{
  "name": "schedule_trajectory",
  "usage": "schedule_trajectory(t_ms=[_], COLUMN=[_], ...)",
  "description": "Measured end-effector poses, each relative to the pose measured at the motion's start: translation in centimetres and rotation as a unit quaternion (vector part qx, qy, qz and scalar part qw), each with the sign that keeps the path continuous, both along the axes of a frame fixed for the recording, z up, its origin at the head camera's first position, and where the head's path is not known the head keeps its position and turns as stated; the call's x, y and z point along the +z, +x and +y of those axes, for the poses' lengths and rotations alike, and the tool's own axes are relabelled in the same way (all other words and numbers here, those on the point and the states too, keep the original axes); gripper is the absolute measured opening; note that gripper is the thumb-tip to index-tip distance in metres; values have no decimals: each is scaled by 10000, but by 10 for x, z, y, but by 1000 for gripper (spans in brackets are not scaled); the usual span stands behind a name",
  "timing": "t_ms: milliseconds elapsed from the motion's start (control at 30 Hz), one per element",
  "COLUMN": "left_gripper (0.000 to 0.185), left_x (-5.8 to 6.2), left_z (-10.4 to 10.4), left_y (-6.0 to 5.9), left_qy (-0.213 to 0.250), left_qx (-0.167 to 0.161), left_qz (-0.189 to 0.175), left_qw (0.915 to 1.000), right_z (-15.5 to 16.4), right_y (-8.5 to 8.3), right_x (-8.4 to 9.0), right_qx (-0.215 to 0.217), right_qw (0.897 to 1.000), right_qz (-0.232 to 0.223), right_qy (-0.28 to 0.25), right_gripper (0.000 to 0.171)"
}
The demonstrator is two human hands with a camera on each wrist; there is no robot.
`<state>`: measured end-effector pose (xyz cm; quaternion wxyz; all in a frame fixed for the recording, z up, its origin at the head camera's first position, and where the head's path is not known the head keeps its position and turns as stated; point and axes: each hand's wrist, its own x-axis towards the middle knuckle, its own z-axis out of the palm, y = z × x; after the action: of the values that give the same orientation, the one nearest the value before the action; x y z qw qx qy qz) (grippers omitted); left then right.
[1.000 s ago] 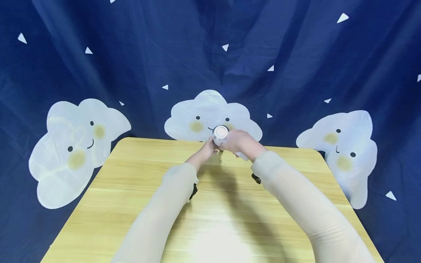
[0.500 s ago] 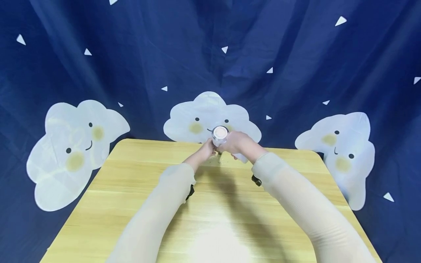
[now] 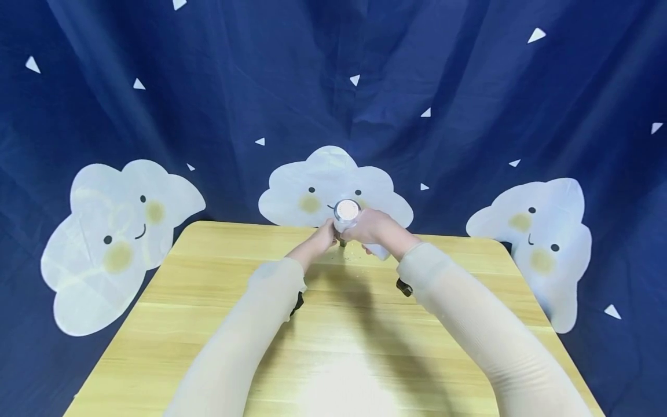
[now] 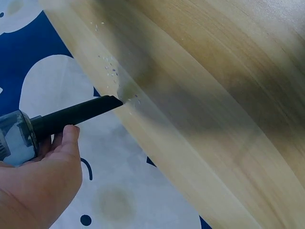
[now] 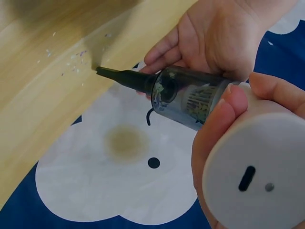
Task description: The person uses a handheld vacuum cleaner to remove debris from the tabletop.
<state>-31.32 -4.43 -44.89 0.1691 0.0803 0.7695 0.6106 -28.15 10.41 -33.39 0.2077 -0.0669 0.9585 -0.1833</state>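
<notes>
A handheld vacuum cleaner (image 5: 190, 93) with a white body, a see-through dust cup and a dark narrow nozzle (image 4: 81, 114) is held over the table's far edge. My right hand (image 3: 372, 226) grips its white body. Under the front of the dust cup, by the nozzle's base, my left hand (image 3: 322, 236) holds it with fingers bent around the underside. The nozzle slants down, its tip right at the tabletop beside several tiny paper scraps (image 5: 76, 62). Some scraps show inside the cup. In the head view the vacuum's round vent end faces up.
The wooden table (image 3: 208, 301) has rounded far corners. Behind it hangs a dark blue curtain (image 3: 312, 58) with white clouds and triangles. Dark bands sit at both wrists, below the light sleeves (image 3: 458, 313). Shadows of the arms fall across the tabletop.
Both hands and the vacuum have shifted slightly left, and the nozzle tip has moved left along the far edge. Fewer scraps show around it in the head view. Both hands keep their hold.
</notes>
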Motion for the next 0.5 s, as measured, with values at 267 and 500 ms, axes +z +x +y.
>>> schedule_trajectory(t_ms=[267,500], left_gripper=[38,36], left_x=[0,-1], left_z=[-4,-9], left_y=[-1,-3], left_qy=[-236,-665], left_qx=[105,73], left_qz=[73,299], left_qw=[9996,9973], right_z=[-2,-2], right_y=[2,4], right_x=[-6,-9], right_qx=[-131,-151], right_qw=[9991,9985], right_qz=[42,93], right_qy=[-402,-511], right_gripper=[39,39])
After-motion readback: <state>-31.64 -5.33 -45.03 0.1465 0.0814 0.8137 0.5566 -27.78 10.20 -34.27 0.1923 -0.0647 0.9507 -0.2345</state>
